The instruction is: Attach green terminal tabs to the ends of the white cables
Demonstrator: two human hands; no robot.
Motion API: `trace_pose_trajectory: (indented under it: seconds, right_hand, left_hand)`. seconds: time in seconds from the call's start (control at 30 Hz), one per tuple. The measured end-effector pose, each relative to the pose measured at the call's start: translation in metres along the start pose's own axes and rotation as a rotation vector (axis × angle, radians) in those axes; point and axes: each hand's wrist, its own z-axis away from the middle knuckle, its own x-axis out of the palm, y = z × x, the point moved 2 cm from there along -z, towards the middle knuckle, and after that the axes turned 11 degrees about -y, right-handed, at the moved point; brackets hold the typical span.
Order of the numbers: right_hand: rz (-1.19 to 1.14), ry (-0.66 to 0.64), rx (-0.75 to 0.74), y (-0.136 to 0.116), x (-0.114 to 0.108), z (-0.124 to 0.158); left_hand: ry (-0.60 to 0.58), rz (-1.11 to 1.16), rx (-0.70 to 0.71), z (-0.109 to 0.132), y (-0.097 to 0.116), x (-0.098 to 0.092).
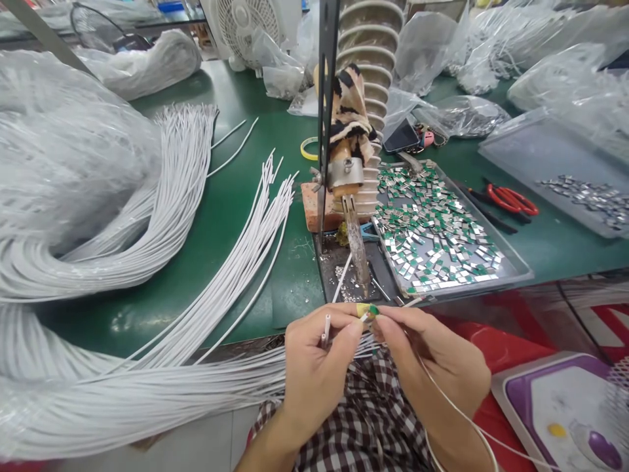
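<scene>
My two hands meet at the table's front edge, fingertips almost touching. Between the fingers of my left hand [314,367] pass white cables, with cut ends [327,322] sticking up behind the thumb. My right hand [432,360] pinches a small green circuit-board piece [373,310], partly hidden by the fingertips. A thin pale wire [457,406] trails from my right hand to the lower right. Just beyond the hands, a soldering iron [350,210] is clamped tip down on a metal stand [328,131]. A bundle of white cables [196,387] runs leftward from beneath my left hand.
To the right of the iron lies a tray [515,265] of many small green-and-silver connectors. Red-handled pliers [511,198] and another clear tray [555,147] are farther right. More white cables [236,262] lie left. A ribbed hose [371,39] rises behind the iron.
</scene>
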Motion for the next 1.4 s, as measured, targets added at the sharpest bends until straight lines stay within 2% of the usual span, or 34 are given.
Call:
trace_pose_trajectory:
  seconds: [0.2, 0.53, 0.63, 0.73, 0.9, 1.03, 1.17, 1.4]
  right_hand:
    - [-0.049, -0.025, 0.003, 0.0, 0.004, -0.001]
    - [-0.189, -0.075, 0.039, 0.002, 0.007, 0.006]
    - [-0.207, 0.01, 0.014, 0.005, 0.006, 0.009]
    - [-0.13, 0.113, -0.052, 0.008, 0.004, 0.007]
    - [0.055, 0.214, -0.227, 0.005, 0.0, 0.001]
    - [0.19, 0.134, -0.37, -0.002, -0.001, 0.0]
    - [0.324, 0.161, -0.397, -0.009, 0.0, -0.003]
    - [0.288, 0.144, -0.421, -0.016, 0.0, -0.01]
  left_hand:
    - [0.042, 0.003, -0.013, -0.002, 0.0, -0.002]
    - [-0.009, 0.03, -0.075, -0.004, 0.004, -0.005]
    - [-0.018, 0.013, -0.08, -0.004, 0.006, -0.005]
    - [-0.015, 0.003, -0.087, -0.005, 0.008, -0.004]
    - [-0.006, 0.002, -0.07, -0.01, 0.009, -0.005]
    - [0.012, -0.004, -0.062, -0.016, 0.009, -0.005]
    - [0.025, 0.001, -0.052, -0.019, 0.01, -0.006]
    - [0.037, 0.021, -0.043, -0.02, 0.012, -0.006]
